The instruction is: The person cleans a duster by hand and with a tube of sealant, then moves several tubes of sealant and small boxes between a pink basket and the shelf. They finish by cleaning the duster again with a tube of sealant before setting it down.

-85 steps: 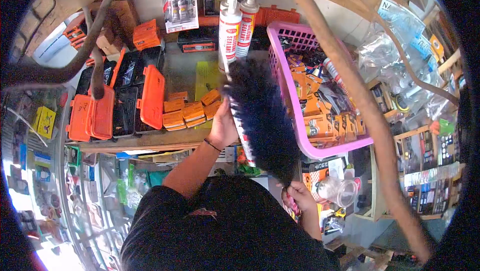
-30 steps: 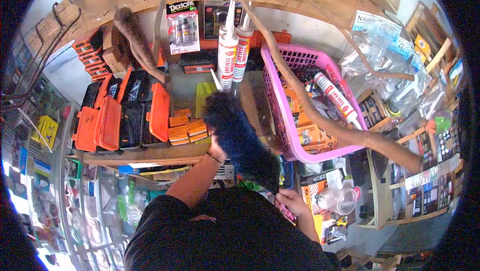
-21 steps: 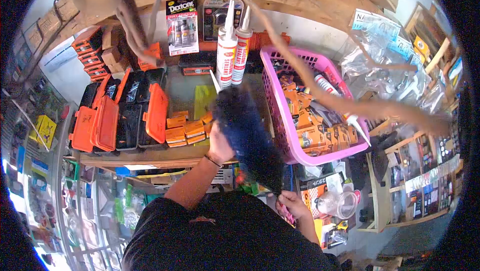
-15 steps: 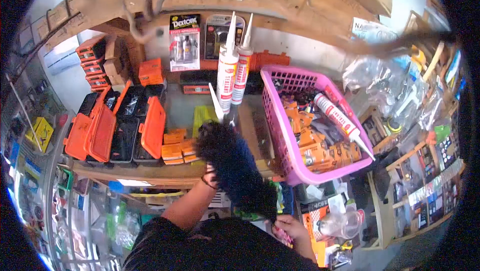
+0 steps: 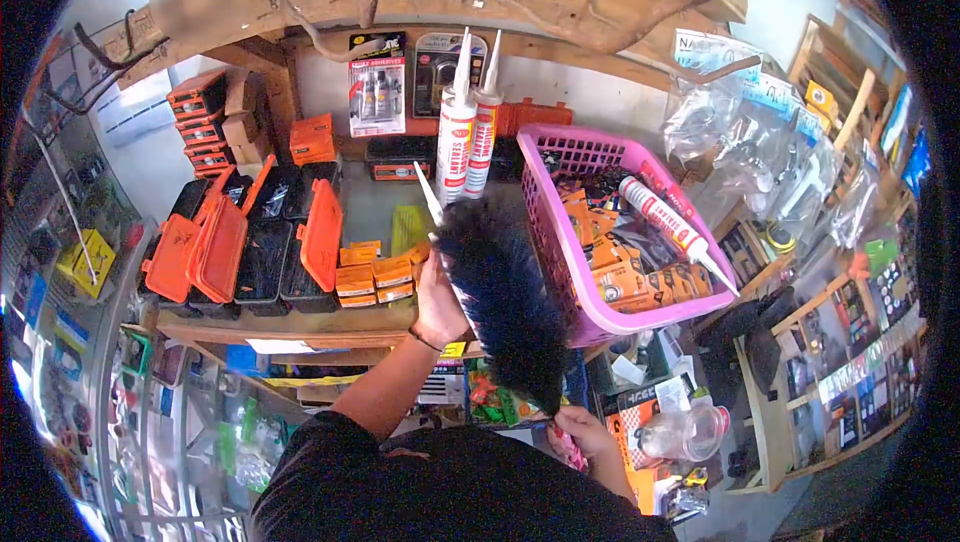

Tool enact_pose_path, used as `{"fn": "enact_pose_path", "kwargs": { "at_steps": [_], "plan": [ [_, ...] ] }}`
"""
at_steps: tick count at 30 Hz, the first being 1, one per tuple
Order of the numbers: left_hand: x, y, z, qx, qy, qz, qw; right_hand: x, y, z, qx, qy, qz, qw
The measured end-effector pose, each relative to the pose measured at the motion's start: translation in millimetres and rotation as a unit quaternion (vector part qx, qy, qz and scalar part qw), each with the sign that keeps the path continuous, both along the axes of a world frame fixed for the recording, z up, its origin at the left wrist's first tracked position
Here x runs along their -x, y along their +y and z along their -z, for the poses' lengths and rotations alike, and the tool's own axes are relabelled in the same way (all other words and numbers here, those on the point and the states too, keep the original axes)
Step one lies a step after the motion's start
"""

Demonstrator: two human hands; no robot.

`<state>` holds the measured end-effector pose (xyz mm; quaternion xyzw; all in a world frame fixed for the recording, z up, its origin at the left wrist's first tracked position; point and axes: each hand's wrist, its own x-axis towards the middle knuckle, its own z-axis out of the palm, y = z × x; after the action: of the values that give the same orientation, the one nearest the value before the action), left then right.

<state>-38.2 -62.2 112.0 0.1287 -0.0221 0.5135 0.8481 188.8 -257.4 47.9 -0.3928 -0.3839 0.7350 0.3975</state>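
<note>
From where I'm standing, the pink basket [image 5: 655, 318] is the thing to measure by. The held tube [image 5: 427, 194] is left of it, nozzle up and tipped away from the basket, its long axis running down toward the person and slanting slightly basketward. The left hand [image 5: 440, 300] is the nearer one: it has the tube's basket-away side against its palm, so the body lies just on the basket side of that grip, with the nozzle beyond it. Those fingers look curled round the tube, though the duster hides how far they close.

The dark fluffy duster [image 5: 508, 292] lies across the tube, between the left hand and the basket, covering most of the body; I can't tell how hard it presses. Its length slants from left of the basket down to the right hand [image 5: 588, 434], on the person's side of the basket. That hand is closed round the pink handle [image 5: 568, 448], right at the duster's lower end, so the fluff reaches up and away from the grip. Two upright tubes [image 5: 456, 147] [image 5: 482, 149] stand left of the basket, and another tube [image 5: 665, 219] lies tilted inside it
</note>
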Motion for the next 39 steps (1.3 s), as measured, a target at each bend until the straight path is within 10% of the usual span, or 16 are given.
{"fn": "enact_pose_path", "kwargs": {
  "at_steps": [5,9,12,15,27,29,30,33,37,38,39],
  "plan": [
    [-1.2,14.3,37.3,-0.01,-0.237,0.135,0.962,-2.2,-11.2,10.4,0.024,-0.01,-0.031,0.999],
    [-4.4,10.7,15.6,0.001,0.008,0.011,1.0,4.2,-11.3,5.6,0.065,0.01,-0.03,0.997],
    [-7.2,23.6,63.4,-0.047,-0.304,0.272,0.912,12.8,-16.4,-1.9,0.071,-0.007,-0.026,0.997],
    [0.6,5.0,21.8,-0.074,-0.032,0.064,0.995,21.9,-20.4,6.1,0.033,-0.029,0.029,0.999],
    [-7.0,-2.6,-4.0,-0.056,0.01,0.039,0.998,37.6,-36.9,16.9,0.05,0.012,0.066,0.997],
    [-3.5,1.6,15.5,0.05,-0.371,0.223,0.9,33.9,-34.1,17.8,0.023,-0.02,0.033,0.999],
    [-0.1,1.7,12.8,-0.064,-0.143,0.113,0.981,32.2,-31.4,12.1,0.026,-0.016,0.056,0.998],
    [-3.1,-1.9,-1.5,-0.075,0.062,0.032,0.995,22.8,-21.5,0.2,0.05,-0.01,0.071,0.996],
    [-3.4,49.0,90.6,-0.193,-0.076,0.17,0.963,7.0,-8.9,8.5,0.025,-0.048,-0.027,0.998],
    [3.7,26.8,63.9,-0.126,0.246,-0.031,0.96,6.5,-5.6,9.6,0.03,-0.049,-0.026,0.998],
    [3.6,10.8,36.9,-0.124,0.247,-0.038,0.96,7.5,-2.3,7.2,0.03,-0.05,-0.034,0.998]
  ]
}}
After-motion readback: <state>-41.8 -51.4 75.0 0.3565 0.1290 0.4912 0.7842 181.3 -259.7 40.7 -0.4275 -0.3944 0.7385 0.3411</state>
